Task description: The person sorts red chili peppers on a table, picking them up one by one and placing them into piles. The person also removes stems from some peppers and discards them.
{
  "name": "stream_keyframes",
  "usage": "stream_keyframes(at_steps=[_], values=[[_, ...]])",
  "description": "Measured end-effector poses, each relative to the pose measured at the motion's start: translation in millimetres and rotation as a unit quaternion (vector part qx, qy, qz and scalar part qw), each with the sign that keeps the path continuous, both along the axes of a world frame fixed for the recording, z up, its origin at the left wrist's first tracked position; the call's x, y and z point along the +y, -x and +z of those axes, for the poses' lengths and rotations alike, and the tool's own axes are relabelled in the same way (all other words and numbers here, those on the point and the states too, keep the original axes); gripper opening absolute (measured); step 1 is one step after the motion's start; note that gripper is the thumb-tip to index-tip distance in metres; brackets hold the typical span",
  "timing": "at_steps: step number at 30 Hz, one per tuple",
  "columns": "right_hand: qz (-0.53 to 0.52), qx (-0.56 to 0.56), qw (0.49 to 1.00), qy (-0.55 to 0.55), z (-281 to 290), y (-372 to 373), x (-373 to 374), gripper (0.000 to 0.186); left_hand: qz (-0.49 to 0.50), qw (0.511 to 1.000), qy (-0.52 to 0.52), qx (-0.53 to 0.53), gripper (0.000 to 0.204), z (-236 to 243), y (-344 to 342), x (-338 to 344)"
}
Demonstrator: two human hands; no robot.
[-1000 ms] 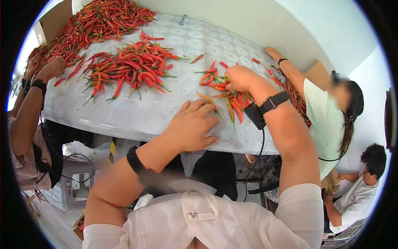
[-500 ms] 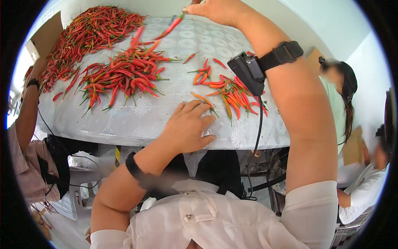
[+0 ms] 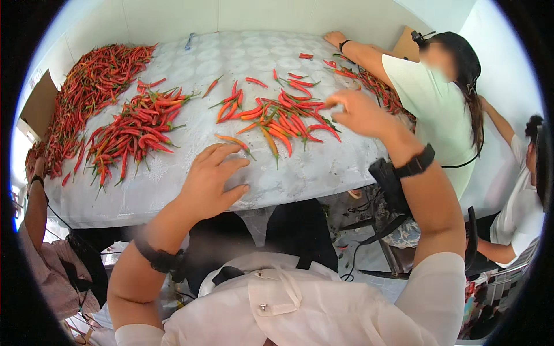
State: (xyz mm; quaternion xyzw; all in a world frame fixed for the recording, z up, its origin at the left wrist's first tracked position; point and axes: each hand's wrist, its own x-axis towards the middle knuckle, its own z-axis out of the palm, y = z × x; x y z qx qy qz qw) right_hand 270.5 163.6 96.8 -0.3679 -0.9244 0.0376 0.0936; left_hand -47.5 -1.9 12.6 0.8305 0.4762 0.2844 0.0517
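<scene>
My left hand [image 3: 214, 180] lies palm down at the near side of the table with its fingers spread, holding nothing. Just beyond its fingertips is an orange chili pepper with a green tip [image 3: 235, 143]. To the right, my right hand [image 3: 362, 113] hovers at the right edge of a small, loose pile of red and orange chilies [image 3: 285, 118]. Its thumb and forefinger are apart, and no pepper shows between them. A denser heap of red chilies [image 3: 135, 130] lies left of my left hand.
A large mound of red chilies [image 3: 107, 75] covers the back left of the patterned table cover [image 3: 242, 60]. More chilies [image 3: 381, 92] lie at the right beside a co-worker in light green [image 3: 430, 104]. Another person's arm [image 3: 36, 199] reaches in at the left.
My right hand has come back from the far side of the table, where it held a red chili, to the small pile; that chili is out of it. The view has shifted.
</scene>
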Motion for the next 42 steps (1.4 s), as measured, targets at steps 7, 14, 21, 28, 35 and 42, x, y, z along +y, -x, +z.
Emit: stream_keyframes(at_steps=[7,14,21,28,35,42], values=[[-0.037,-0.055,0.998,0.015,-40.2,-19.3,-12.1,0.036,0.102,0.99,0.057,0.081,0.047,22.5,2.5,35.9],[-0.051,-0.076,0.993,0.069,-52.5,28.6,-7.8,0.027,0.08,0.979,0.123,0.142,0.024,20.1,-26.9,75.2],[0.029,0.061,0.994,0.089,-40.4,34.7,45.5,0.018,0.063,0.974,0.158,0.149,0.016,29.7,-28.8,76.2],[-0.119,-0.109,0.986,0.035,-35.7,74.0,117.9,0.02,0.045,0.992,0.117,0.008,0.02,18.6,-12.8,56.7],[-0.114,-0.22,0.969,0.023,-39.2,85.4,135.9,0.021,0.059,0.996,0.051,-0.038,0.027,6.1,-11.2,29.2],[0.036,0.023,0.974,0.22,37.6,154.0,102.3,0.026,0.065,0.994,-0.025,-0.085,0.021,-9.3,-12.0,24.5]])
